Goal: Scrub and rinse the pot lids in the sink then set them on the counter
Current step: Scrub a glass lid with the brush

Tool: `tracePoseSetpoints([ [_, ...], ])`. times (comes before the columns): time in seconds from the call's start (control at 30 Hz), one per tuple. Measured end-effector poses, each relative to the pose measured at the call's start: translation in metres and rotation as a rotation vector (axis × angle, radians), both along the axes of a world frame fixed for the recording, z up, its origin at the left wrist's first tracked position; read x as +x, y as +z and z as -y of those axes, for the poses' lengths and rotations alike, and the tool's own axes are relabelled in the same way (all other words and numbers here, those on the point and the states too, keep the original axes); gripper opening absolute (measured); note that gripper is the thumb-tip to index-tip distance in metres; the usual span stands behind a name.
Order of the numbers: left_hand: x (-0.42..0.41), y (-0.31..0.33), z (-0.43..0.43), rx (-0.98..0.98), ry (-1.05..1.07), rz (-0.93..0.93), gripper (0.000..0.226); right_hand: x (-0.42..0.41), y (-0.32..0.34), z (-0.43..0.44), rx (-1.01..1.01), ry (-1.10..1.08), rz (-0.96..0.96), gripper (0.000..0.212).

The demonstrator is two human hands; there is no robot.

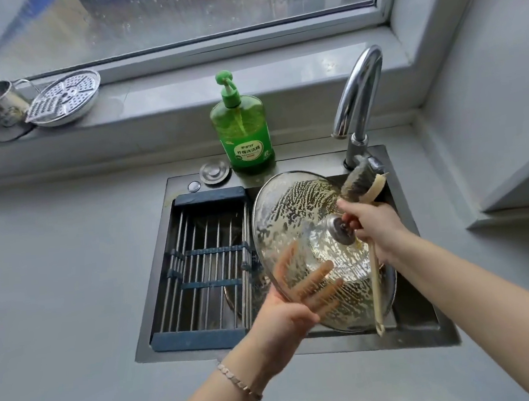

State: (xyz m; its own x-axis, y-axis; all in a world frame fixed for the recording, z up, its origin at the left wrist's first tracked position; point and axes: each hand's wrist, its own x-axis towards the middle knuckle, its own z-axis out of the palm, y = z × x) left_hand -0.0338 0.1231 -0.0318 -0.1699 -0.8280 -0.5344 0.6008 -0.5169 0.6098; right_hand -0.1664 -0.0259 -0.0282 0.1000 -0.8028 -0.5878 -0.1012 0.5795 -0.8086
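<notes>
Over the right half of the dark steel sink, the round clear-glass pot lid stands tilted and filmed with suds. My left hand props it with fingers splayed straight behind the glass, while my right hand is wrapped around the pale wooden handle of the bristle scrub brush, whose head points toward the sink's back edge. I judge the lid stiff, fairly heavy, breakable and very slippery now, so I'd take it by the metal rim or the centre knob fitting, never the wet pane.
</notes>
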Motion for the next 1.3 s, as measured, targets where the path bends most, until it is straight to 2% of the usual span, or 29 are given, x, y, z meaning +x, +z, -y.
tracePoseSetpoints([
  [0.07,0.007,-0.005,-0.005,-0.027,-0.165,0.023,0.082,0.0,-0.001,0.002,-0.132,0.039,-0.1,0.019],
  [0.13,0.025,0.0,-0.002,-0.06,-0.293,0.049,0.079,-0.002,0.003,0.005,-0.247,0.131,-0.144,0.033],
  [0.2,0.047,0.012,0.011,-0.058,-0.249,0.097,0.084,-0.005,0.011,0.007,-0.295,0.236,-0.132,0.04],
  [0.3,0.076,0.037,0.041,-0.114,-0.178,0.035,0.089,-0.001,0.025,0.007,-0.363,0.394,-0.204,0.031],
  [0.4,0.083,0.052,0.062,-0.139,-0.244,0.009,0.079,0.009,0.038,-0.002,-0.427,0.549,-0.311,0.033],
  [0.57,0.079,0.047,0.052,-0.15,-0.255,-0.094,0.099,0.01,0.046,-0.013,-0.477,0.684,-0.388,0.038],
  [0.63,0.075,0.044,0.045,-0.159,-0.249,-0.09,0.101,0.004,0.046,-0.014,-0.467,0.696,-0.409,0.041],
  [0.73,0.069,0.04,0.036,-0.124,-0.169,-0.084,0.098,-0.01,0.045,-0.004,-0.409,0.598,-0.39,0.034],
  [0.83,0.065,0.038,0.028,-0.076,-0.053,-0.059,0.1,-0.023,0.041,0.01,-0.414,0.548,-0.566,0.072],
  [0.87,0.064,0.037,0.026,-0.071,-0.031,-0.04,0.102,-0.024,0.039,0.011,-0.437,0.572,-0.626,0.075],
  [0.9,0.062,0.037,0.024,-0.068,-0.018,-0.015,0.104,-0.024,0.038,0.01,-0.463,0.609,-0.669,0.074],
  [1.0,0.055,0.037,0.022,-0.058,-0.002,0.066,0.107,-0.014,0.039,-0.004,-0.58,0.764,-0.752,0.051],
  [1.07,0.052,0.039,0.021,-0.059,0.007,0.111,0.106,-0.003,0.044,-0.019,-0.66,0.818,-0.63,0.039],
  [1.17,0.052,0.042,0.018,-0.057,0.0,0.178,0.103,0.004,0.049,-0.036,-0.544,0.81,-0.225,0.038],
  [1.23,0.052,0.046,0.015,-0.054,-0.032,0.203,0.102,-0.001,0.035,-0.019,-0.476,0.618,-0.193,0.037],
  [1.3,0.05,0.05,0.013,-0.057,-0.048,0.196,0.103,-0.007,0.023,-0.002,-0.39,0.437,-0.27,0.042],
])
